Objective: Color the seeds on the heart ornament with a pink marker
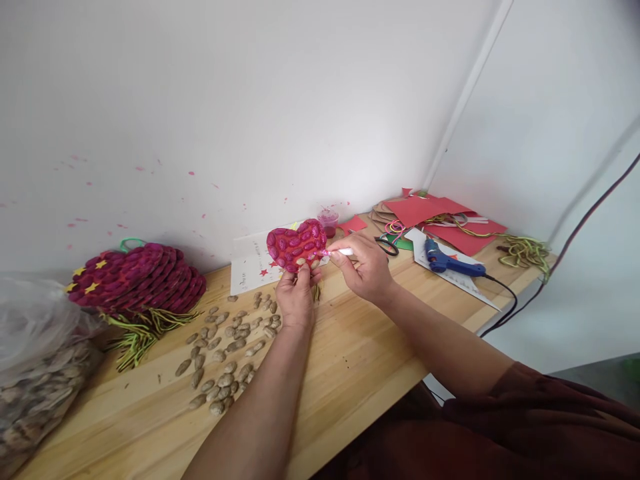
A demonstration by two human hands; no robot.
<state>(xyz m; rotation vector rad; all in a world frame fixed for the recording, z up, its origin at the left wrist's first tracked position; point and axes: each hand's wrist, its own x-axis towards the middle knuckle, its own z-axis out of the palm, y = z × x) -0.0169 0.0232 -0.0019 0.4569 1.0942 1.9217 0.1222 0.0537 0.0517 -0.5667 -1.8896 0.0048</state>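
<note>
My left hand (297,293) grips the lower edge of a red heart-shaped piece (296,241) covered with peanuts painted magenta. Near my left thumb a peanut or two still show their pale shell colour. In my right hand (367,270) is a white-handled paintbrush (342,252), its pink-stained tip touching the heart's lower right side. Just behind the heart stands a small clear cup of magenta paint (329,220). Loose unpainted peanuts (235,345) lie scattered on the wooden table to the left of my left forearm.
Finished-looking magenta peanut hearts (165,277) with yellow stars and green fringe are stacked at left, beside a clear bag of peanuts (43,393). At right lie a blue glue gun (445,260) with a cord, red paper (425,210), scissors (387,247) and green string (525,253). A white wall rises behind.
</note>
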